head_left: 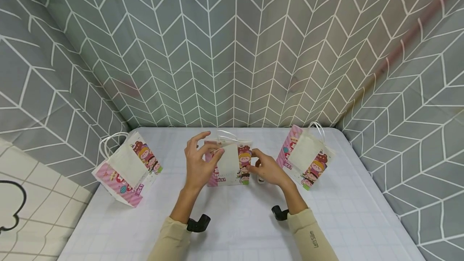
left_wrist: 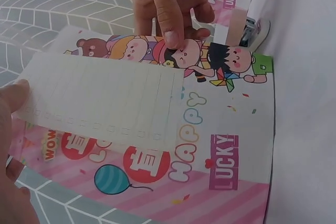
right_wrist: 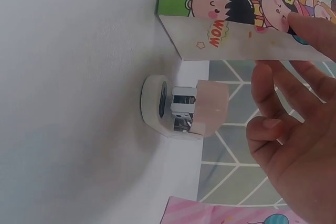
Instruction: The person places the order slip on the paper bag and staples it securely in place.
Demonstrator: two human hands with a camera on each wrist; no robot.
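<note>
A paper gift bag (head_left: 243,164) with cartoon figures and pink stripes stands upright in the middle of the table. Against its front lies a cream sheet with ruled lines and small boxes (left_wrist: 105,95). My left hand (head_left: 199,160) pinches the sheet and the bag near the top, thumb in front. On the bag's right side, my right hand (head_left: 270,168) holds the edge, its thumb on the printed front and other fingers by the side panel. Just below that hand, a small pink and white stapler (right_wrist: 207,108) stands on the table, touched by neither hand.
Two similar gift bags with white handles and cream sheets on their fronts stand at the sides, one left (head_left: 127,168) and one right (head_left: 308,154). A white cloth covers the table (head_left: 239,228). Patterned curtains (head_left: 235,51) hang behind it.
</note>
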